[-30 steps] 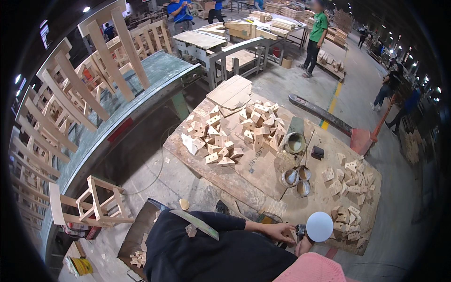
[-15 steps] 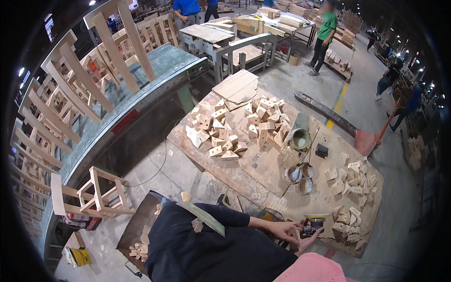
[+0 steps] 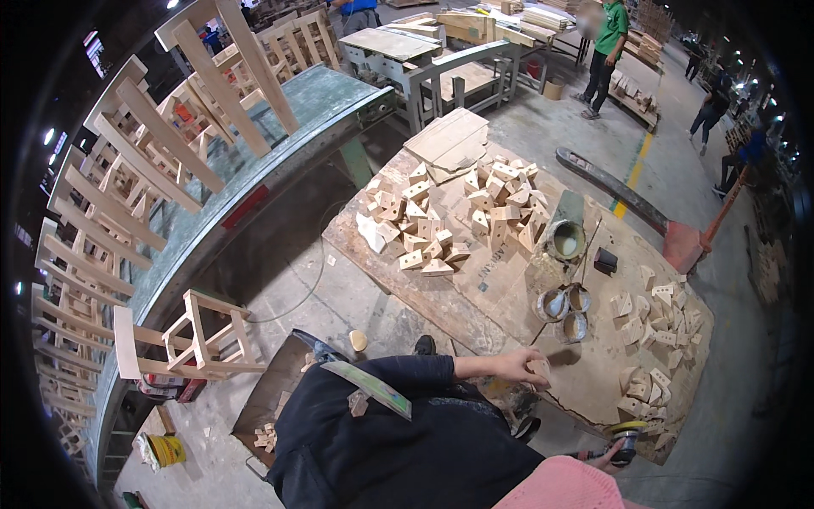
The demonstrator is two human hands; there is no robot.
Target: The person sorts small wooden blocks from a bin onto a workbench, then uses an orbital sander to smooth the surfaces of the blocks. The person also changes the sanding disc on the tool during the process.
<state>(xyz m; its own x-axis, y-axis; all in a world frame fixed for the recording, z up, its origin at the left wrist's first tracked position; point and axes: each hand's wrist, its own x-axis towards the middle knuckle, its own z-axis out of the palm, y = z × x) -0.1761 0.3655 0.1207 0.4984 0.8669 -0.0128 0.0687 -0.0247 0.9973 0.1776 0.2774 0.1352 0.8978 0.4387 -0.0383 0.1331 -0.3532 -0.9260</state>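
My left hand (image 3: 514,366) reaches over the near edge of the work board (image 3: 509,314). Its fingers close round a small wooden block (image 3: 540,371), largely covered by the hand. Lower and to the right, my right hand (image 3: 607,461) grips a handheld power sander (image 3: 627,443) with a yellow disc, held just off the board's near right corner. Close to the sander lies a pile of wooden corner blocks (image 3: 646,392), with another scattered group (image 3: 660,316) beyond it. Two more heaps of drilled blocks (image 3: 424,225) (image 3: 506,199) lie farther back on the board.
Pots of glue or filler (image 3: 566,241) and small cups (image 3: 555,304) stand mid-board. A red pallet jack (image 3: 682,246) is at the right. Chair frames (image 3: 191,339) line the green conveyor (image 3: 314,97) at left. A metal bin (image 3: 254,416) sits beside me; a person in green (image 3: 609,51) stands far back.
My hands have moved apart: the left went forward over the board with the block, while the right drew toward the lower right with the sander. The whole view shifted slightly.
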